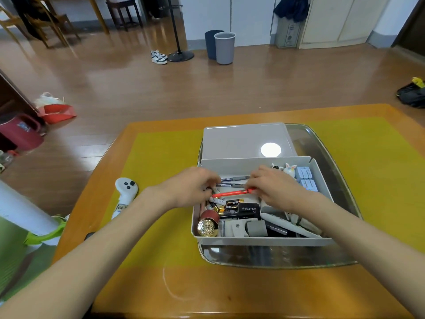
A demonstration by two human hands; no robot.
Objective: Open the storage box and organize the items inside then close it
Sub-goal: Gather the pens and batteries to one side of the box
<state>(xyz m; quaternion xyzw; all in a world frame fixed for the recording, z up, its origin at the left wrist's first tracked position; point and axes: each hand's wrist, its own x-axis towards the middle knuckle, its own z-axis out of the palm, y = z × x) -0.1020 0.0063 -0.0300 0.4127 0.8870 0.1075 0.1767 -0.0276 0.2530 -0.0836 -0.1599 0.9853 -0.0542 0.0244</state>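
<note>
Here, an orange-brown table (147,293) is seen covered in its middle by a yellow-green mat (161,157). On the mat a clear plastic tray (340,192) is set, and within the tray the grey storage box (264,241) is stood open. Its lid (243,140) is laid flat just behind it, also inside the tray, with a bright round reflection on its surface.

Both forearms are stretched over the near edge of the table into the box. The left hand (190,187) is held with curled fingers at the left end of a red pen (232,192), though whether that end is actually pinched cannot be told. The right hand (273,187) is closed round the other end of the same pen, its fingertips pinching it. Two dark pens (234,181) are laid just behind the red one, against the far wall.

Further items are lodged in the box: a red and gold cylinder (208,223) in the near left corner, several batteries (227,206) beside it, a black Wi-Fi device (249,208), a white remote (287,223), a rabbit figurine (289,169) and white plugs (304,178) at the far right.

Left of the tray, a white controller (125,191) is laid on the mat.
</note>
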